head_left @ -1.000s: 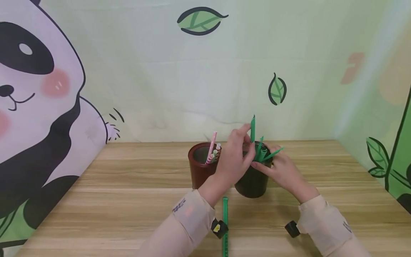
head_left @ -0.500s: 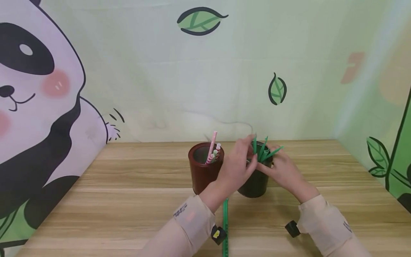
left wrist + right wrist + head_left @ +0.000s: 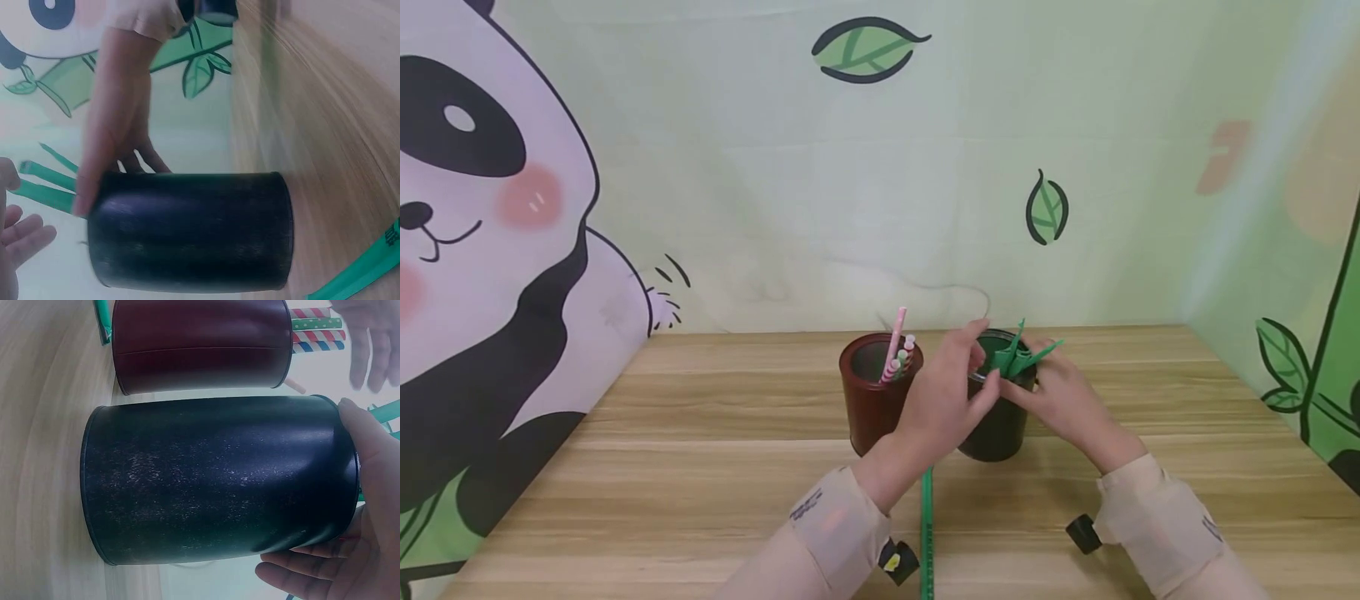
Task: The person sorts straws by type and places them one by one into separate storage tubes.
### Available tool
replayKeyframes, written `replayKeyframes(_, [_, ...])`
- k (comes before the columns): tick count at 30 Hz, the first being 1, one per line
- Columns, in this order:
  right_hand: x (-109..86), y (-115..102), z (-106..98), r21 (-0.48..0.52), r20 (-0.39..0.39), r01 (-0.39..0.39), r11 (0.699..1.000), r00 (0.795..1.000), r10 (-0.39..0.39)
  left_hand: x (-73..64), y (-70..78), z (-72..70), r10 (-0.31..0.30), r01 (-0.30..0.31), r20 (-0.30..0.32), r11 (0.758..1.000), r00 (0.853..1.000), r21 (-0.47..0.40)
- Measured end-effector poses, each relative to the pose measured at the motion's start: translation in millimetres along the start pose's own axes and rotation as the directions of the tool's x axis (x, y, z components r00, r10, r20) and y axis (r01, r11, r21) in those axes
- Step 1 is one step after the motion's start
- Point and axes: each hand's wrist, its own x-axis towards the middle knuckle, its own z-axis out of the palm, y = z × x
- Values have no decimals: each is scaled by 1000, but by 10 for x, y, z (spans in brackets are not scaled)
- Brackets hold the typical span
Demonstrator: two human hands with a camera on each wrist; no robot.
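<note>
A black round holder (image 3: 996, 429) stands upright on the table with several long green strips (image 3: 1017, 357), which look like wrapped straws, poking out of its mouth. My right hand (image 3: 1067, 404) grips it near the rim; in the right wrist view the thumb (image 3: 359, 425) lies on the rim and the fingers pass behind the wall. At the left side of the rim is my left hand (image 3: 943, 387), its fingers loosely bent and holding nothing. The left wrist view shows those fingers (image 3: 28, 234) apart from the green strips.
A dark red holder (image 3: 872, 417) stands close on the left with several striped and dotted paper straws (image 3: 895, 354) in it. One more green strip (image 3: 927, 533), with dark print, lies on the wooden table (image 3: 700, 467) in front. Behind is a printed cloth backdrop (image 3: 737, 167).
My left hand has lowered a green strip into the black holder and let it go. The right hand has stayed at the holder's rim.
</note>
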Motion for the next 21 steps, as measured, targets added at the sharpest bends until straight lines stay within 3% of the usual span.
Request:
replayKeyframes(6, [-6, 8, 4, 12, 15, -16, 1000, 1000, 15, -56, 92, -182, 28, -29, -34, 999, 999, -15])
replayKeyframes(11, [-12, -6, -3, 4, 17, -37, 999, 999, 37, -155, 125, -298, 68, -68, -25, 998, 997, 4])
replayKeyframes(17, [-15, -16, 18, -9, 27, -62, 998, 998, 62, -323, 107, -378, 59, -59, 15, 998, 998, -21])
replayKeyframes(21, [-19, -20, 19, -23, 26, -70, 997, 997, 71, -436, 99, -405, 25, -22, 46, 998, 999, -65])
